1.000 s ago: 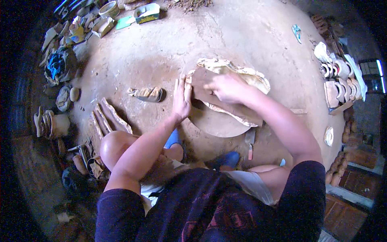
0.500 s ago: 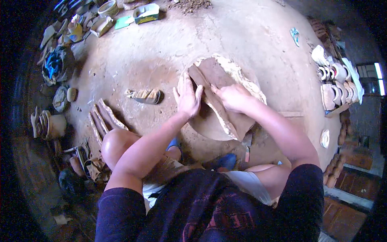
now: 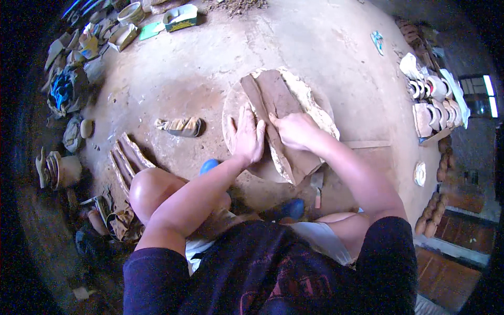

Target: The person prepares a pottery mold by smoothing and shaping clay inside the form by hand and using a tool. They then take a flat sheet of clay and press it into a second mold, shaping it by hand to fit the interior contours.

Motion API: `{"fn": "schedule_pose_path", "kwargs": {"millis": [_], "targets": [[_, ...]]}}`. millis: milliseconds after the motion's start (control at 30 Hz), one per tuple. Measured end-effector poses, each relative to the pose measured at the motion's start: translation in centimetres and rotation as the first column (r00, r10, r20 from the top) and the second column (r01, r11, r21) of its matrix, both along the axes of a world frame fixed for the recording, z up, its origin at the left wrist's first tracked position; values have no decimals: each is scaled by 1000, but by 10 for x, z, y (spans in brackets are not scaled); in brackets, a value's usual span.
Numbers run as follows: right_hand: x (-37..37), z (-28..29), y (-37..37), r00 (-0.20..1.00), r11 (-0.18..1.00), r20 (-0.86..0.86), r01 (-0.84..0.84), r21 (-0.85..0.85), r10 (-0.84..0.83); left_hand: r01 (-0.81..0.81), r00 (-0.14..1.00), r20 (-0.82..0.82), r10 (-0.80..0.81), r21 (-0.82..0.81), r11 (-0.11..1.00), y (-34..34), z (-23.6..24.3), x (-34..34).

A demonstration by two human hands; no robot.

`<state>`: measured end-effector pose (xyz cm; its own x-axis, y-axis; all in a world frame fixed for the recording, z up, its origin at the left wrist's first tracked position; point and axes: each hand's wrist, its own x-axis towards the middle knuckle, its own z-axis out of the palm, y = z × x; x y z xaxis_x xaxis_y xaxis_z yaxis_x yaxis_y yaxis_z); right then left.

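Observation:
A long brown clay piece (image 3: 283,97) with a raised ridge (image 3: 262,110) and a crumbly whitish rim (image 3: 311,102) lies slantwise on a pale round board (image 3: 231,102) on the floor. My left hand (image 3: 248,139) rests along the ridge's left side, fingers spread and holding nothing. On the other side, my right hand (image 3: 298,130) presses one outstretched digit against the foot of the ridge. Its remaining fingers are curled and partly hidden. A flat scraper with a reddish handle (image 3: 317,191) is on the floor near the board's lower right.
Left of the board lies a cloth bundle (image 3: 180,126). A grooved trough-like piece (image 3: 126,163) sits beside my left knee. Several curved clay pieces (image 3: 441,115) are stacked at right; boxes (image 3: 180,18) and a blue-filled bag (image 3: 64,90) stand far left. My blue footwear (image 3: 209,167) is near the board.
The clay piece appears turned slightly, its near end farther left. My left hand has slid toward me along the ridge. My left foot shows farther left, and the whole view has shifted a little.

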<state>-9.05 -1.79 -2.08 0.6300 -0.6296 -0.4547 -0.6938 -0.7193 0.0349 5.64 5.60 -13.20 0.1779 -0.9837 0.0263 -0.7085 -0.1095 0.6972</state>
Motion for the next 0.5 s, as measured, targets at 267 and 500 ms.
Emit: {"fn": "schedule_pose_path", "kwargs": {"millis": [267,500], "targets": [[10,36,-44,997,996,-30,71,49,-70,91,993,-70,-91,-5,996,-13,6,17],[13,63,-51,965,992,-262,40,118,-7,70,985,-161,-68,6,998,16,-1,-8]]}}
